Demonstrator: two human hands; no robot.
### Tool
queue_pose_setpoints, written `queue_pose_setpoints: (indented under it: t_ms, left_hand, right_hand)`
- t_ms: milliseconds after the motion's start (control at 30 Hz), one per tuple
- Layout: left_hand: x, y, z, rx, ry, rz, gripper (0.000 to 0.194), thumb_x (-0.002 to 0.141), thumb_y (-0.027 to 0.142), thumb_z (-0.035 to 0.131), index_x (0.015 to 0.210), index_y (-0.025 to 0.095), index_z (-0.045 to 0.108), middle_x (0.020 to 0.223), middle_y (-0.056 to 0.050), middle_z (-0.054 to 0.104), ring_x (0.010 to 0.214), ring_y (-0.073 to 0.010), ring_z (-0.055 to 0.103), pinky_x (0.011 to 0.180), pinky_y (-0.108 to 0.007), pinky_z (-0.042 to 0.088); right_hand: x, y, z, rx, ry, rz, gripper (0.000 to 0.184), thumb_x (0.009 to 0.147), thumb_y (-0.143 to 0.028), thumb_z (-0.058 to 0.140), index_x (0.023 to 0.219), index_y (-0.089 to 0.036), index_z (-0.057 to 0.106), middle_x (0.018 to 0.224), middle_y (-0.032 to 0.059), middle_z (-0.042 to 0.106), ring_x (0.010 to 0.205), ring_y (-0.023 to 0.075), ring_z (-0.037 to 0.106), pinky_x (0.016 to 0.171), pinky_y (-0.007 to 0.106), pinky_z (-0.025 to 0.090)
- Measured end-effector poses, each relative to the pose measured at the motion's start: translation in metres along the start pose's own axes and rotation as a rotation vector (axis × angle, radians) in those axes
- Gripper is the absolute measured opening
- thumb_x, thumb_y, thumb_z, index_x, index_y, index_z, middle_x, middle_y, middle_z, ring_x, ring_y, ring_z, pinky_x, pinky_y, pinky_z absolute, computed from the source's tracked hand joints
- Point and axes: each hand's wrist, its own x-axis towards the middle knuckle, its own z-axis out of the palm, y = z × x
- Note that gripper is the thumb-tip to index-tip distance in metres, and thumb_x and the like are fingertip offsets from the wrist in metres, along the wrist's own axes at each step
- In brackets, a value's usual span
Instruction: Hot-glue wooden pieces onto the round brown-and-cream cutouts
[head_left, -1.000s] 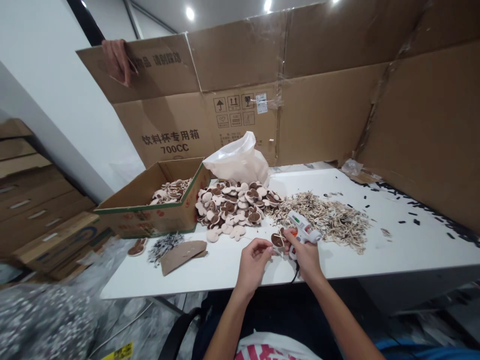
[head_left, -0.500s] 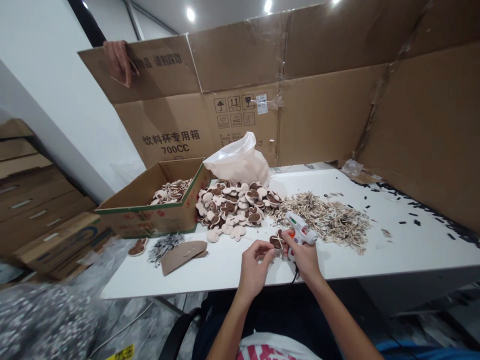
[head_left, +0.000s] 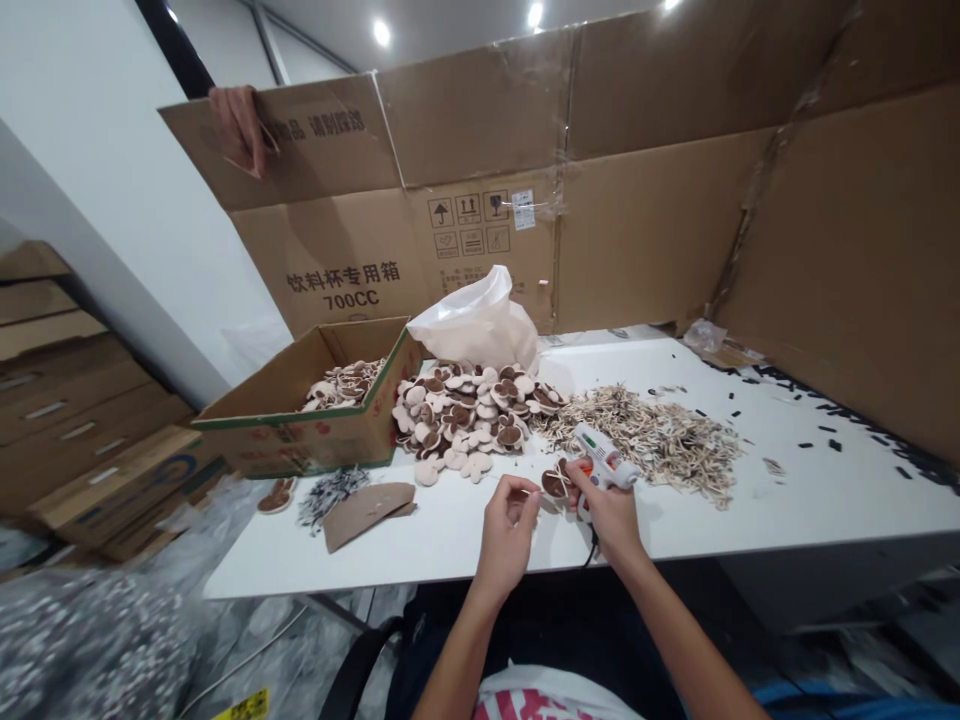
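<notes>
My right hand [head_left: 609, 505] is wrapped round a white hot glue gun [head_left: 592, 443], whose nozzle side points up and left. Between its thumb and fingers it also pinches a brown felt piece [head_left: 553, 482] with a pale cord across it. To the left, my left hand [head_left: 511, 525] has thumb and fingertips pressed together, a little apart from the felt piece. Something thin and pale shows at those fingertips, too small to name. Just behind the hands lies a heap of brown and cream felt shapes [head_left: 469, 415], with a pile of cream cords [head_left: 660, 435] to its right.
An open cardboard box [head_left: 292, 445] with more felt shapes stands at the left. Near it lie dark scraps [head_left: 326, 495], a brown card piece [head_left: 367, 512] and one felt shape [head_left: 277, 495]. A white bag [head_left: 484, 320] and cardboard walls stand behind. Another person's hand [head_left: 241, 125] hangs over the cardboard.
My left hand has drawn slightly left, widening the gap from the felt piece. My right hand, with glue gun and felt piece, has shifted very slightly right.
</notes>
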Motion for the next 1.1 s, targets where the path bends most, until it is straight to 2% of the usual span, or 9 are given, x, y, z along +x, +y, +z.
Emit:
queue_pose_setpoints:
  t_ms: [233, 467, 667, 900, 1100]
  left_hand:
    - [0.0008, 0.0037, -0.001, -0.073, 0.045, -0.025, 0.029, 0.09, 0.046, 0.072, 0.093, 0.019, 0.062, 0.08, 0.0, 0.061, 0.067, -0.0127, 0.055, 0.066, -0.023, 0.044]
    - [0.0006, 0.0079, -0.0004, -0.089, 0.025, -0.034, 0.031, 0.086, 0.047, 0.076, 0.093, 0.019, 0.067, 0.082, -0.002, 0.063, 0.072, -0.0139, 0.057, 0.067, -0.023, 0.045]
    - [0.0, 0.0086, -0.0012, -0.041, -0.001, -0.028, 0.029, 0.089, 0.047, 0.073, 0.094, 0.019, 0.067, 0.072, 0.001, 0.057, 0.068, -0.0139, 0.053, 0.065, -0.023, 0.043]
    - [0.0013, 0.0069, -0.0029, 0.035, 0.049, 0.031, 0.028, 0.088, 0.047, 0.073, 0.092, 0.019, 0.069, 0.093, -0.006, 0.067, 0.086, -0.0198, 0.062, 0.078, -0.027, 0.048]
    - [-0.0005, 0.0069, -0.0025, -0.044, 0.023, -0.031, 0.027, 0.09, 0.046, 0.072, 0.094, 0.02, 0.066, 0.07, 0.001, 0.059, 0.071, -0.0149, 0.056, 0.068, -0.023, 0.043]
  right_hand:
    - [-0.0008, -0.002, 0.0001, 0.016, -0.015, -0.012, 0.041, 0.07, -0.051, 0.088, 0.084, -0.02, 0.065, 0.058, -0.0027, 0.065, 0.043, 0.015, 0.055, 0.043, 0.027, 0.046]
    - [0.0, 0.0009, -0.0005, 0.018, -0.01, -0.006, 0.042, 0.07, -0.053, 0.087, 0.085, -0.02, 0.065, 0.057, -0.0036, 0.063, 0.044, 0.0159, 0.056, 0.043, 0.027, 0.046]
    - [-0.0023, -0.0059, 0.0011, 0.0, 0.003, -0.011, 0.042, 0.07, -0.052, 0.088, 0.082, -0.019, 0.064, 0.058, -0.0018, 0.064, 0.042, 0.0152, 0.054, 0.042, 0.027, 0.044]
    - [-0.0011, -0.0029, 0.0008, 0.014, 0.013, -0.002, 0.041, 0.069, -0.05, 0.089, 0.083, -0.02, 0.064, 0.057, -0.0028, 0.064, 0.042, 0.015, 0.054, 0.041, 0.026, 0.045]
    - [-0.0012, -0.0026, 0.0003, 0.019, 0.004, -0.028, 0.039, 0.071, -0.049, 0.087, 0.081, -0.019, 0.065, 0.057, -0.0029, 0.063, 0.042, 0.0147, 0.055, 0.041, 0.026, 0.045]
